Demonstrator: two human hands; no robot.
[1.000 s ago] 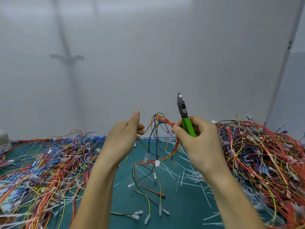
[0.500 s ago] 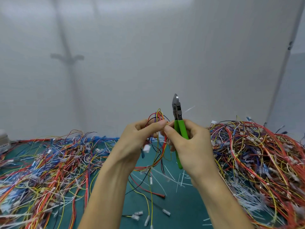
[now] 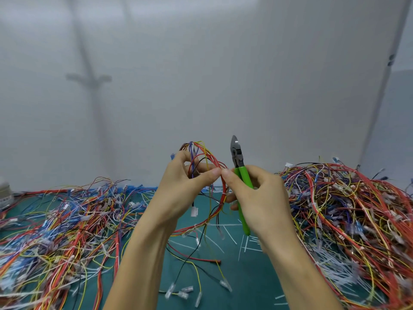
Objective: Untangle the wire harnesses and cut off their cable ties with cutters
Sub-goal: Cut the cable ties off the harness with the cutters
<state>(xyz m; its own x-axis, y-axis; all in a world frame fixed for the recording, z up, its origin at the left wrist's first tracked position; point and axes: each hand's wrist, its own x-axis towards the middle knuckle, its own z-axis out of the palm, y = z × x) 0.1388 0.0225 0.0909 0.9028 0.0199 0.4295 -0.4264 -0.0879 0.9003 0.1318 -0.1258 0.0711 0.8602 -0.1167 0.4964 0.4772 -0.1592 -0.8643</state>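
Left hand [image 3: 185, 193] now against right hand [image 3: 263, 198]

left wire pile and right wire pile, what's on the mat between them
In the head view, the green mat between the left pile and right pile holds cut white cable ties and a few wire ends with clear connectors.

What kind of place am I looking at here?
Probably a wire-harness rework bench: heaps of coloured wire harnesses on a green mat, cut cable ties, and green-handled cutters in the right hand.
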